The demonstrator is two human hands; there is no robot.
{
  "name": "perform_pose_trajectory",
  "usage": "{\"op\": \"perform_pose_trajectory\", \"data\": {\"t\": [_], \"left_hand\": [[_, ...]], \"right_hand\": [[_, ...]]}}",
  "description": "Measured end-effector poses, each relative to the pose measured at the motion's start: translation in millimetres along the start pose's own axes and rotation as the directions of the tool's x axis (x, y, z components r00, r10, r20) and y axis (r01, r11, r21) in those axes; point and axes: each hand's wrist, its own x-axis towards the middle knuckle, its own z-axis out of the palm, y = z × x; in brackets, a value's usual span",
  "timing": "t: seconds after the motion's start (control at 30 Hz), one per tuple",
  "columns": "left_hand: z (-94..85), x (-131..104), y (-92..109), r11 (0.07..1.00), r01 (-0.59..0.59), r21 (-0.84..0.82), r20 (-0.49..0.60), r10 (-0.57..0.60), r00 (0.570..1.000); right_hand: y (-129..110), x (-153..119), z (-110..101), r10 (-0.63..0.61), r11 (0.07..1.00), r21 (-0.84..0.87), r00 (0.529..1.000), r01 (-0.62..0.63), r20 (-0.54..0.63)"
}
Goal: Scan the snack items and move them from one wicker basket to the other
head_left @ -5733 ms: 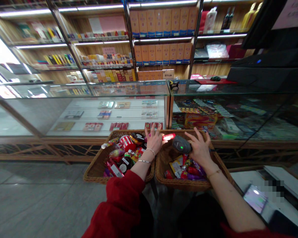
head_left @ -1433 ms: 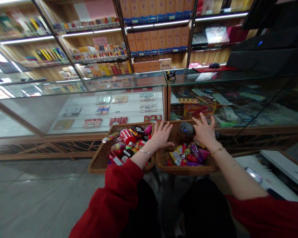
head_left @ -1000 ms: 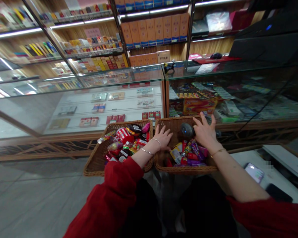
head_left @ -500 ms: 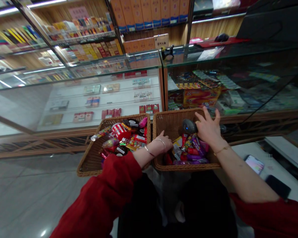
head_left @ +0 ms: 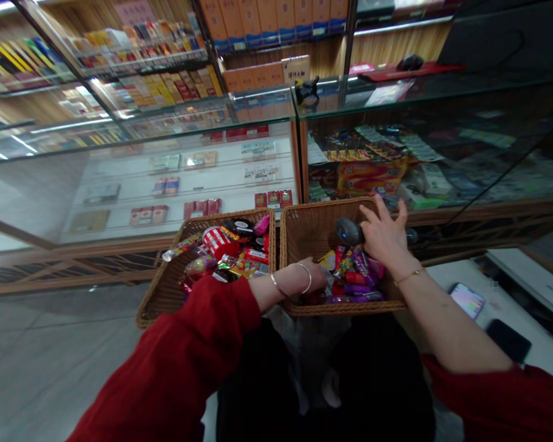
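Two wicker baskets stand side by side. Candy in bright wrappers, with a red-and-white striped tub (head_left: pixel 220 242), lies in the left basket (head_left: pixel 154 301). My left hand (head_left: pixel 312 276) reaches into the right basket (head_left: pixel 299 230), beside a clear wrapper and purple packets (head_left: pixel 362 288); its fingers are hidden. Over the right side of that basket is my right hand (head_left: pixel 384 236), its visible fingers spread towards the back rim. A dark grey rounded device (head_left: pixel 349 231) with a blue light is beside it, and its handle emerges past the hand; the thumb side is partly hidden.
Behind the baskets is a glass display counter (head_left: pixel 299 153) with small boxes and packets inside. On the right, a phone with a lit screen (head_left: pixel 467 301) and a dark phone-like object (head_left: pixel 508 339) lie on a white surface (head_left: pixel 541 344). A small black stand (head_left: pixel 306 91) sits on the counter.
My left hand has moved right and down, further into the right basket. My right hand remains beside the grey device. The view has shifted slightly.
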Motion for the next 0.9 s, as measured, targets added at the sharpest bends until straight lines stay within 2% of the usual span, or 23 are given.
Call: {"op": "perform_pose_trajectory", "data": {"t": [0.13, 0.3, 0.43, 0.57, 0.77, 0.9], "left_hand": [[-19.1, -6.3, -7.0, 1.000, 0.010, 0.006, 0.090, -0.011, 0.996], [-37.1, -18.2, -18.5, 0.998, 0.063, -0.022, -0.015, -0.064, 0.998], [-40.9, -23.1, -29.4, 0.986, 0.163, 0.019, -0.107, -0.161, 0.981], [-41.2, -23.1, -34.8, 0.969, 0.243, 0.047, -0.090, -0.239, 0.967], [-46.1, -26.7, -36.7, 0.957, 0.285, 0.056, -0.136, -0.276, 0.952], [-50.7, -31.8, -44.9, 0.959, 0.283, 0.011, -0.178, -0.276, 0.945]], "right_hand": [[-1.1, 0.1, -2.3, 0.010, 1.000, -0.006, 1.000, -0.010, 0.013], [-1.3, -0.4, -3.1, 0.012, 1.000, 0.008, 1.000, -0.012, 0.011], [-0.9, -0.5, -1.4, 0.011, 1.000, 0.006, 1.000, -0.011, 0.006], [-1.0, -0.4, -0.9, 0.011, 1.000, 0.010, 1.000, -0.011, -0.001], [-3.5, -0.4, -5.6, 0.019, 1.000, -0.005, 1.000, -0.019, 0.011], [-4.5, -0.5, -6.4, 0.011, 1.000, -0.010, 1.000, -0.011, -0.005]]}}
